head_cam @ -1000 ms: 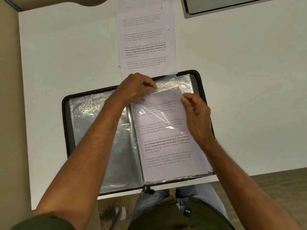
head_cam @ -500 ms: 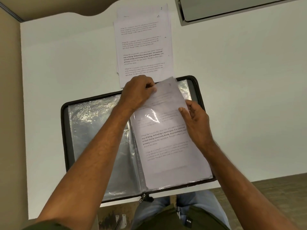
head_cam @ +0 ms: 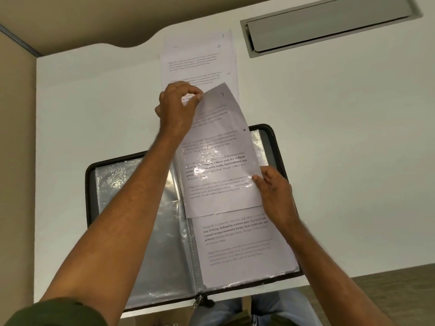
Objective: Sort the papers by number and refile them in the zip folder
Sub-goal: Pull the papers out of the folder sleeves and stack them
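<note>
Two bare hands worked over the open zip folder [head_cam: 90, 184] on the white table [head_cam: 341, 137]. The left hand [head_cam: 177, 107] pinched the top edge of a printed sheet [head_cam: 219, 142], which stood more than halfway out of the right-hand clear sleeve [head_cam: 260, 147] and reached over the folder's far edge. The right hand [head_cam: 274, 191] pressed flat and unclenched against the sleeve at that sheet's right edge. Another printed page [head_cam: 237, 245] lay in the sleeves beneath. Beyond the folder, a stack of papers [head_cam: 200, 60] rested on the table, its top sheet marked 4.
</note>
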`<act>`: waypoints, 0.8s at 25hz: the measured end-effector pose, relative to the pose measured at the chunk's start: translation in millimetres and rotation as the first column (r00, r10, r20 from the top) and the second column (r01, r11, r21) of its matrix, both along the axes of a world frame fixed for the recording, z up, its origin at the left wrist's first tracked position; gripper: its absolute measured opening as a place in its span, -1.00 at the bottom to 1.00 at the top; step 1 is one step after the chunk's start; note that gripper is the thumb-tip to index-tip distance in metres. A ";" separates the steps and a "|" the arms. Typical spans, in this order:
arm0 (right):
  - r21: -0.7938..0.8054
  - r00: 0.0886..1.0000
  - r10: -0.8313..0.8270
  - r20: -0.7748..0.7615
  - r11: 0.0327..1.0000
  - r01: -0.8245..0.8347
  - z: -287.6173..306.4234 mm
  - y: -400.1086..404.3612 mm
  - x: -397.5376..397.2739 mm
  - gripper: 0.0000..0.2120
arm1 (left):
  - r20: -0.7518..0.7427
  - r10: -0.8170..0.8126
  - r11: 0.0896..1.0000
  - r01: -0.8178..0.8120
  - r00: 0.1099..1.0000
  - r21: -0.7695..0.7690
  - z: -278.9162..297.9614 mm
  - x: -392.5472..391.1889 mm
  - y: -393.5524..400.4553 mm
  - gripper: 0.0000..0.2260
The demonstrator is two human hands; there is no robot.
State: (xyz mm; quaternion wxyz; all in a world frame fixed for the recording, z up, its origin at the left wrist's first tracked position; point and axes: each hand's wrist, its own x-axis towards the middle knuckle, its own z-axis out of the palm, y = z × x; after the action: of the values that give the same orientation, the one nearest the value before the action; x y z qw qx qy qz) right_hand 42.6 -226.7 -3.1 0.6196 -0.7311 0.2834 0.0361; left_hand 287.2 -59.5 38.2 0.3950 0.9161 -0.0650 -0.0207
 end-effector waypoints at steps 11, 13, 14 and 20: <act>0.038 1.000 -0.024 0.002 0.999 0.024 -0.2 1.0 -4.2 -0.83 | -0.588 -0.007 0.943 -0.190 0.809 -0.272 -26.2 -17.3 75.9 -0.70; 0.051 1.000 -0.027 0.001 0.998 0.027 0.5 0.4 -4.3 -0.82 | -0.578 -0.031 0.951 -0.153 0.815 -0.267 -24.8 -15.7 74.9 -0.79; 0.066 1.000 -0.029 -0.002 0.997 0.029 1.4 0.1 -3.4 -0.82 | -0.561 -0.023 0.948 -0.160 0.828 -0.276 -22.9 -14.0 72.0 -0.80; 0.181 0.997 -0.069 -0.035 0.981 0.074 3.5 -2.8 -0.3 -0.85 | -0.386 0.133 0.911 -0.266 0.913 -0.316 -22.0 33.2 52.6 -0.93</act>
State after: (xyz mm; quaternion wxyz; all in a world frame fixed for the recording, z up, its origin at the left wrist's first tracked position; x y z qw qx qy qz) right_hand 42.3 -229.5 0.4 0.6806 -0.6602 0.3138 0.0499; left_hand 320.4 -6.9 16.2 0.5618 0.8104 0.1004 -0.1329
